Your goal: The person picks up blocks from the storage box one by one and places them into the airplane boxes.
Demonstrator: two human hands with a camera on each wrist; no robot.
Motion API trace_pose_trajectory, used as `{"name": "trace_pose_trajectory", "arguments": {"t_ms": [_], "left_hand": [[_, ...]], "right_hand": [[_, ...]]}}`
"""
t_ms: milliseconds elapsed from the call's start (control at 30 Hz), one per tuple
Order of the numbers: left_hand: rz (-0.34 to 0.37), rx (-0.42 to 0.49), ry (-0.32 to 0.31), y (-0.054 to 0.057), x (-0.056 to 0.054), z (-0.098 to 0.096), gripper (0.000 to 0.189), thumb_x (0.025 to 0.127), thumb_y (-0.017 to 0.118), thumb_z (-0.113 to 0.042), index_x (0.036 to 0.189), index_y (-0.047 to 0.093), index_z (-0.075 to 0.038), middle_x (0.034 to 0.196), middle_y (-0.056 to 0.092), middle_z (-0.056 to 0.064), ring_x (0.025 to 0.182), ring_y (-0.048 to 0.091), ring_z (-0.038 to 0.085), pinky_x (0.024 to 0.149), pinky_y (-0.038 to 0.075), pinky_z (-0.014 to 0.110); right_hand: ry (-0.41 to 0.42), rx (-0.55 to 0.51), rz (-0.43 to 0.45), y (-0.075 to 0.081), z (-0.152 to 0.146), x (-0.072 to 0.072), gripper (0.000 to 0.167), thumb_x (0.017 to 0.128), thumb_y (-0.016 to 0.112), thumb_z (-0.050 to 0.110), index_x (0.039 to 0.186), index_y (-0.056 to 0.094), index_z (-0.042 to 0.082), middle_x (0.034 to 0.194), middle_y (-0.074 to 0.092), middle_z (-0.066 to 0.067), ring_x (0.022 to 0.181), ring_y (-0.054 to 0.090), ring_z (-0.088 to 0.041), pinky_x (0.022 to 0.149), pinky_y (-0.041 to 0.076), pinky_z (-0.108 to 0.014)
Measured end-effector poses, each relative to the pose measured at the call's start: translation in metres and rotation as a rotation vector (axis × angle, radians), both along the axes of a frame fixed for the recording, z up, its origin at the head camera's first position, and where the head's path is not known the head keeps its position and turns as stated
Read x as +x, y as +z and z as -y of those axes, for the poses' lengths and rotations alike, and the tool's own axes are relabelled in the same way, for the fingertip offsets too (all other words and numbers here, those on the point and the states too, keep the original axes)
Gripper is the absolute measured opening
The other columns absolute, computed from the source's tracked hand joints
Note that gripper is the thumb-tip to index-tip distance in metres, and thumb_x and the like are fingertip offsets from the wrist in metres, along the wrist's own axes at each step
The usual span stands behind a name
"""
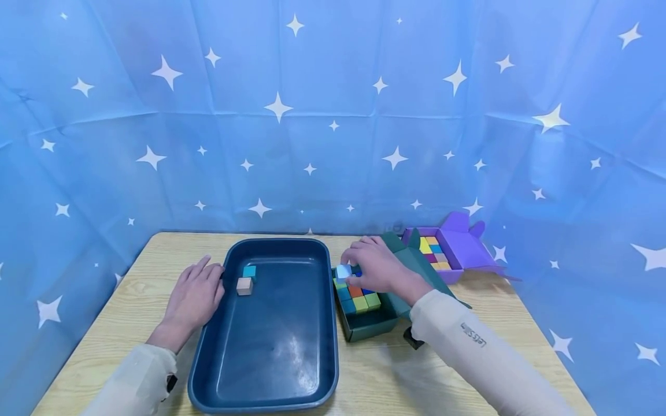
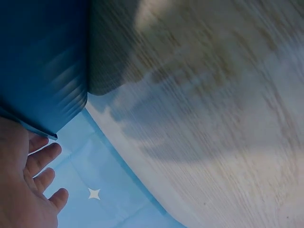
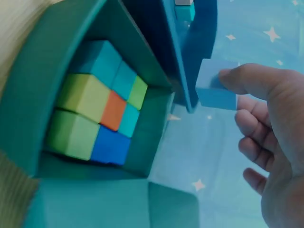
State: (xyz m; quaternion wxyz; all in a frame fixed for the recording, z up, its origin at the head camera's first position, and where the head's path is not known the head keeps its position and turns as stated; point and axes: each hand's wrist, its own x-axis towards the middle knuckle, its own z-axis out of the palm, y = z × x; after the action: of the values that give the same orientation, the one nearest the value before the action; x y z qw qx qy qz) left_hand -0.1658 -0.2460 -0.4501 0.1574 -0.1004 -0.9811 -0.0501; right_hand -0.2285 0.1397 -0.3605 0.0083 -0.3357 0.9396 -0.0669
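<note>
Between thumb and fingers, my right hand (image 1: pixel 376 264) pinches a pale blue cube (image 3: pixel 216 84) above the far end of a green box (image 1: pixel 366 331). Inside that box sit several coloured cubes, among them an orange cube (image 3: pixel 113 111) and a dark blue cube (image 3: pixel 110 145). My left hand (image 1: pixel 193 292) rests at the left rim of a dark blue tray (image 1: pixel 283 346), its fingers loosely extended and touching the rim. Near the tray's far left lie a teal cube (image 1: pixel 250 271) and a pale wooden cube (image 1: pixel 244 286), close together.
A purple box (image 1: pixel 470 248) with its lid folded open stands at the back right and holds several coloured cubes. The green box's lid (image 1: pixel 437 274) leans out to the right, beneath my right forearm. A blue star-patterned cloth (image 1: pixel 333 144) hangs behind the wooden table (image 1: pixel 119 289).
</note>
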Motion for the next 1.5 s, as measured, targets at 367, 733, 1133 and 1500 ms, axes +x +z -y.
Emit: {"name": "trace_pose_trajectory", "arguments": {"t_ms": [367, 733, 1133, 1500], "left_hand": [[-0.004, 0.008, 0.006, -0.001, 0.001, 0.0, 0.033, 0.097, 0.052, -0.021, 0.124, 0.057, -0.001, 0.131, 0.06, 0.018, 0.14, 0.036, 0.04, 0.116, 0.027, 0.058], [-0.006, 0.023, 0.008, -0.002, 0.0, 0.0, 0.034, 0.097, 0.051, -0.021, 0.124, 0.056, -0.001, 0.132, 0.06, 0.018, 0.141, 0.035, 0.04, 0.116, 0.026, 0.058], [0.013, 0.027, 0.011, 0.0, 0.001, -0.001, 0.034, 0.097, 0.051, -0.02, 0.126, 0.056, -0.001, 0.133, 0.059, 0.019, 0.141, 0.034, 0.04, 0.116, 0.026, 0.059], [-0.005, 0.035, 0.005, -0.003, 0.001, -0.001, 0.033, 0.097, 0.052, -0.02, 0.124, 0.057, -0.001, 0.131, 0.06, 0.019, 0.141, 0.035, 0.04, 0.115, 0.027, 0.058]], "right_hand": [[0.072, -0.013, -0.026, -0.02, -0.024, 0.02, 0.029, 0.081, 0.078, 0.038, 0.103, 0.07, 0.022, 0.109, 0.065, 0.004, 0.111, 0.053, -0.021, 0.107, 0.038, -0.052], [0.09, 0.027, 0.034, -0.035, -0.03, 0.03, 0.026, 0.079, 0.079, 0.04, 0.1, 0.073, 0.025, 0.11, 0.064, 0.007, 0.117, 0.052, -0.021, 0.11, 0.036, -0.048], [0.116, 0.066, 0.078, -0.05, -0.024, 0.029, 0.026, 0.077, 0.08, 0.042, 0.096, 0.075, 0.026, 0.108, 0.066, 0.009, 0.113, 0.054, -0.016, 0.106, 0.038, -0.045], [0.132, 0.117, 0.068, -0.062, -0.019, 0.027, 0.026, 0.076, 0.083, 0.038, 0.097, 0.075, 0.026, 0.108, 0.067, 0.009, 0.11, 0.056, -0.015, 0.106, 0.039, -0.043]]}}
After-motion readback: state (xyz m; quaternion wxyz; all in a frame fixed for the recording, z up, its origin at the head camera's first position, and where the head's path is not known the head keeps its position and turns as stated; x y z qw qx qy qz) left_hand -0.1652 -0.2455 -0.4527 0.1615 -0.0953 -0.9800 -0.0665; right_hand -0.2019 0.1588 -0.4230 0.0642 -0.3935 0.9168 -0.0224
